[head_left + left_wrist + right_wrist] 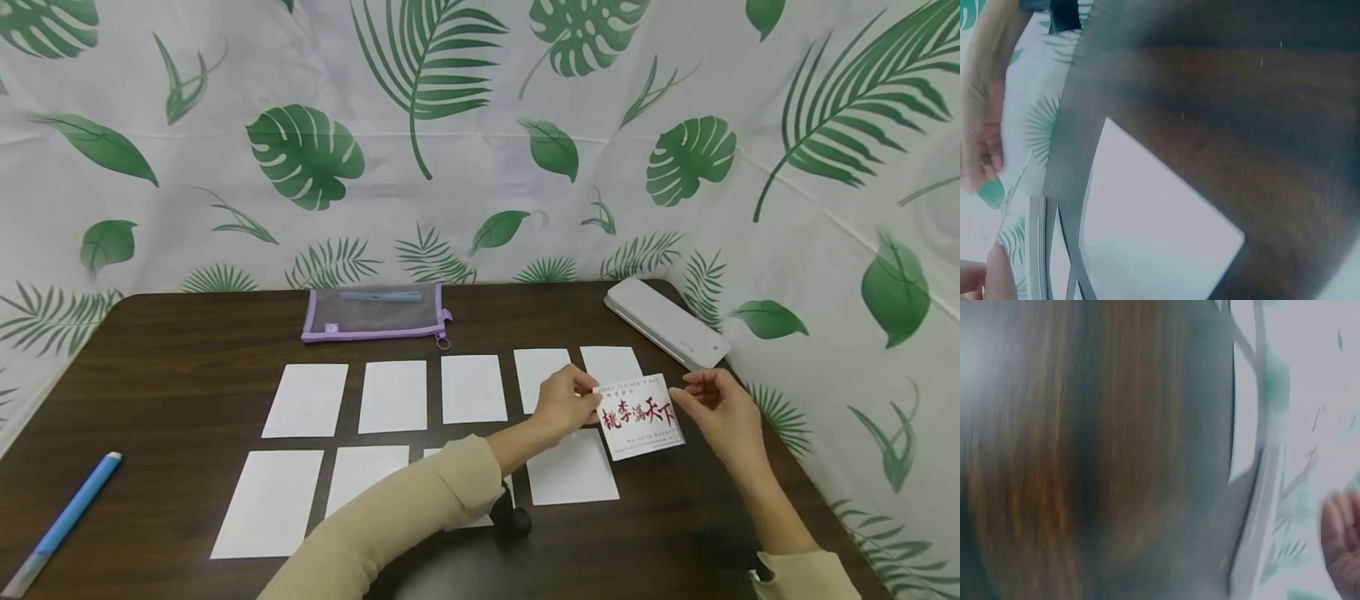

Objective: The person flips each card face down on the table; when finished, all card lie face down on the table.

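In the head view my left hand point(566, 402) pinches the left edge of a printed card point(639, 421) with red Chinese characters and small "Happy Teacher's Day" lettering. The card is tilted up above the table, and the left wrist view shows it nearly edge-on beside the left thumb. My right hand point(723, 417) is by the card's right edge, its fingers loosely bent and holding nothing. Close under the left hand lies a blank white card point(573, 475). Other white cards point(474, 389) lie in two rows on the dark wooden table point(187, 358); the left sleeve partly covers some.
A purple-edged mesh pouch point(375, 317) with a blue pen inside lies at the back. The white oblong case point(663, 321) sits at the back right edge. On the left is a blue pen-like stick point(71, 512). Leaf-patterned cloth point(480, 167) hangs behind and along the right.
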### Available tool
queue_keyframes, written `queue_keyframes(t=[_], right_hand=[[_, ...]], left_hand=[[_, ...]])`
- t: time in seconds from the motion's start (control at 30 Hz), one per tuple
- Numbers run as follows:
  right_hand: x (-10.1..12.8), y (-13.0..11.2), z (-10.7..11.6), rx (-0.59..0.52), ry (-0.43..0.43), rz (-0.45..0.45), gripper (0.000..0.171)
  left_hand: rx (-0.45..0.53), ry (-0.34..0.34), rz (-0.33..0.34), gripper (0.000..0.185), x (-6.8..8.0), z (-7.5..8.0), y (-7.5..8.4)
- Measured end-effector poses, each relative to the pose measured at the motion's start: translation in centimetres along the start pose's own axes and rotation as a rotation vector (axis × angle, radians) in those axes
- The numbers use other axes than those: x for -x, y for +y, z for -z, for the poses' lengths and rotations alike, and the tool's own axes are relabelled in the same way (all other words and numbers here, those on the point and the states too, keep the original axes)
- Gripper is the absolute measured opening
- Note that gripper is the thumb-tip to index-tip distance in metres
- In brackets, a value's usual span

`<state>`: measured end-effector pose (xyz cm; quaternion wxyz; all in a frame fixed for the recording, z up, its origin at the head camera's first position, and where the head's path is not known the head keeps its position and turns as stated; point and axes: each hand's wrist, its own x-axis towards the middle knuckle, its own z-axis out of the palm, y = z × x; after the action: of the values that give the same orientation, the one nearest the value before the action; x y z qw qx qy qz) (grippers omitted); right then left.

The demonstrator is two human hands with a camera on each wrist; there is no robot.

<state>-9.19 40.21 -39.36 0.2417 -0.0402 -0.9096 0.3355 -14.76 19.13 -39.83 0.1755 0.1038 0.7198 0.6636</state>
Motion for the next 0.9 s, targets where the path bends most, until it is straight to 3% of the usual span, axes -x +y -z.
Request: queue_keyframes(t=[0.1, 0.27, 0.37, 0.5, 0.63, 0.77, 0.9], right_hand=[[0.5, -2.4, -1.4, 0.025, 0.078, 0.088, 0.022], [1.9, -4.6, -3.8, 0.021, -0.024, 0.249, 0.033], [2.5, -4.9, -4.7, 0.061, -0.025, 0.332, 0.041], [2.6, -5.0, -4.8, 0.142, 0.056, 0.47, 0.041], [2.1, -5.0, -4.1, 0.187, 0.18, 0.59, 0.041], [1.2, -5.0, -2.8, 0.119, 0.272, 0.521, 0.035], [0.5, -4.7, -1.6, -0.024, 0.288, 0.316, 0.026]], left_hand=[[-0.002, 0.043, -0.023, 0.011, -0.3, 0.5, 0.1], [0.009, 0.09, -0.057, 0.012, -0.5, 0.8, 0.5], [0.036, 0.095, -0.066, 0.014, -0.5, 0.8, 0.9], [0.1, 0.104, -0.091, 0.016, -0.4, 0.6, 1.7], [0.097, 0.082, -0.179, 0.016, -0.3, 0.4, 2.5], [0.081, 0.107, -0.23, 0.025, -0.2, 0.7, 2.6], [0.103, 0.215, -0.173, 0.032, -0.3, 0.9, 1.6]])
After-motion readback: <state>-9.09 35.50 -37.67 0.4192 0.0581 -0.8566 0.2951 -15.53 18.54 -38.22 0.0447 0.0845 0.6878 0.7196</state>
